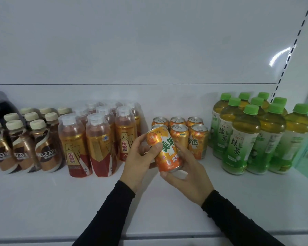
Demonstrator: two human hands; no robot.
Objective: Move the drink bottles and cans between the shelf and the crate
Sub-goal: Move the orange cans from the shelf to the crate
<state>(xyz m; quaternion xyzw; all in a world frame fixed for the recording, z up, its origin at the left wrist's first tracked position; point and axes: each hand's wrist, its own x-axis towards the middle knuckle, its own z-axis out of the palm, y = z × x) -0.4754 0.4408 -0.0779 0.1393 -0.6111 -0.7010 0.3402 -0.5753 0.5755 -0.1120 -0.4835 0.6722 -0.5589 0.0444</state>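
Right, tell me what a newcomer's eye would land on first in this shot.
First, the orange soda can held tilted in mid-frame above the shelf, the left hand gripping its upper part and the right hand cupping its base. Next, the cluster of green tea bottles with bright green caps at the right. Then the gold-and-red drink bottles and the Nescafe bottles to the left.

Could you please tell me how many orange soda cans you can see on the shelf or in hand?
6: one orange soda can held tilted by both hands, three in the back row, two in front. The held can may hide another.
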